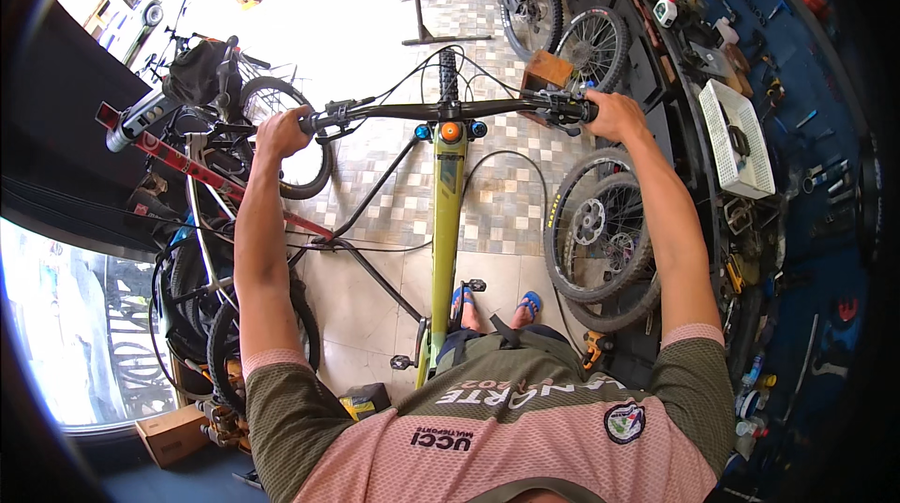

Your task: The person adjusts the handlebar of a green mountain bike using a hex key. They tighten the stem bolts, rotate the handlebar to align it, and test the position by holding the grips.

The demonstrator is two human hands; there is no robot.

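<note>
In front of me stands a mountain bike with a yellow-green frame [446, 222] and a wide black handlebar [403, 112]. My left hand [283, 134] is wrapped round the grip at the bar's left end, beside a brake lever [337, 119]. At the other end, my right hand [616, 117] closes round the right grip, its thumb side near the other lever [562, 109]. An orange round cap [451, 132] sits below the bar's middle. Beyond the bar shows the knobbly front tyre [449, 74]. Down by my feet is a pedal [401, 362].
On the left, a repair stand with a red tube [202, 173] and black legs [370, 280] reaches toward the bike, near other bicycles. Loose wheels [600, 226] lean at the right below a workbench with a white basket [736, 139]. A yellow drill [593, 349] lies low right.
</note>
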